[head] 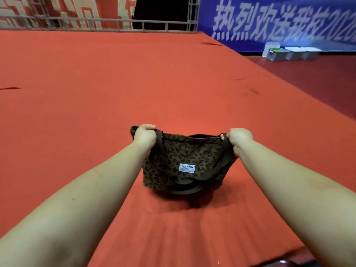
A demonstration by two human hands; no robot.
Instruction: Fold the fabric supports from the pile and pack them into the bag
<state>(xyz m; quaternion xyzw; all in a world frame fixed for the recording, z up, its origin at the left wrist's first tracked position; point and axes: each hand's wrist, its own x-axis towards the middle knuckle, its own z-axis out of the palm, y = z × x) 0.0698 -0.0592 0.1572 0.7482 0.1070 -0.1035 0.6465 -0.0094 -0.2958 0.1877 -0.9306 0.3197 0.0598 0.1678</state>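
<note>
A brown leopard-print bag with a white "FASHION" label stands on the red carpet in front of me. My left hand grips the bag's left top edge by the dark strap. My right hand grips the right top edge. Between them the mouth is stretched wide. The bag's dark straps hang down over its front. I cannot see inside the bag. No pile of fabric supports is in view.
The red carpet stretches far ahead and to the left. Its right edge meets a dark red floor. A grey box with white items lies at the back right, under a blue banner. A lattice railing closes the back.
</note>
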